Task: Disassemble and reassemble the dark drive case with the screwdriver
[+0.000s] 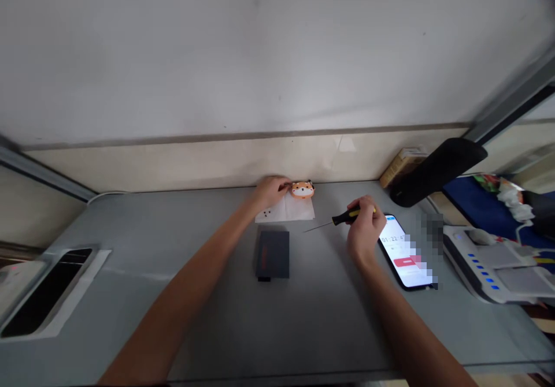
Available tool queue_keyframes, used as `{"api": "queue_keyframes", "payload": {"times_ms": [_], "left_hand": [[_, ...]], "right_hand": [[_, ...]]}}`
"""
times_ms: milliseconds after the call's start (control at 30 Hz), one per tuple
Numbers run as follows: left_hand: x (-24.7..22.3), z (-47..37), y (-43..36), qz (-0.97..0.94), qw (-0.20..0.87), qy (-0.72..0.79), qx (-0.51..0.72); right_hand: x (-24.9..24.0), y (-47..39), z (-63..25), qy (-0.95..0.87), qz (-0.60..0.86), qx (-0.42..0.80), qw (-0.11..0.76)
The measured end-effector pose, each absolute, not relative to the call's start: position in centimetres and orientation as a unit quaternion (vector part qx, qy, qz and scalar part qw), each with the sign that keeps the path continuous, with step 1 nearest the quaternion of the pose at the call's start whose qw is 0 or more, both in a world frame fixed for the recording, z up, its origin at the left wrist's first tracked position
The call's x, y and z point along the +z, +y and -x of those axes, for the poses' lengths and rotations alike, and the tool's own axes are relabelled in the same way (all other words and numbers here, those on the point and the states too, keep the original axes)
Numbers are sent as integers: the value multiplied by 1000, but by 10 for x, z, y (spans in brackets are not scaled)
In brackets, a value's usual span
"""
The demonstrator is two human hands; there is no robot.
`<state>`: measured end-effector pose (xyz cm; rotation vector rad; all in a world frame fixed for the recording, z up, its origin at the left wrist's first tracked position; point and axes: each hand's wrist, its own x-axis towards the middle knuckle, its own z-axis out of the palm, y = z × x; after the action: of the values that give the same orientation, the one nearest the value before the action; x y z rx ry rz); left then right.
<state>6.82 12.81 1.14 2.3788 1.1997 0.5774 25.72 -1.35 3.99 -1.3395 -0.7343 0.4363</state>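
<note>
My left hand (271,193) reaches to the back of the table, its fingers pinched together against the left side of a small orange-and-white animal-face case (302,189). Whatever lies between those fingertips is hidden. Under the case is a white paper sheet (288,209), with several tiny dark pieces, perhaps screws, on its left part (267,212). A screwdriver (346,217) with a black and yellow handle is gripped in my right hand (365,225), its thin shaft pointing left above the table. Nearer to me, between my forearms, lies a dark flat rectangular box-like device (273,254).
To the right of my right hand lies a phone (405,254) with a timer on its lit screen. Beyond it are a white power strip (489,260), a leaning black cylinder-like object (437,170) and a small box (401,166). A dark glossy panel (47,291) lies far left.
</note>
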Motion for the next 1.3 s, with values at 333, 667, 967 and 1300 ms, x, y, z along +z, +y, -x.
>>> {"api": "queue_keyframes", "payload": {"times_ms": [333, 667, 967, 1300], "left_hand": [[8, -68, 133, -843, 220, 451, 193], [12, -73, 134, -854, 209, 446, 171], [16, -52, 129, -868, 196, 428, 161], [11, -4, 96, -876, 175, 411, 184]], "right_hand": [[42, -14, -262, -317, 596, 198, 711], [42, -12, -263, -308, 590, 194, 721], [45, -11, -261, -492, 581, 37, 647], [59, 69, -206, -767, 527, -122, 345]]}}
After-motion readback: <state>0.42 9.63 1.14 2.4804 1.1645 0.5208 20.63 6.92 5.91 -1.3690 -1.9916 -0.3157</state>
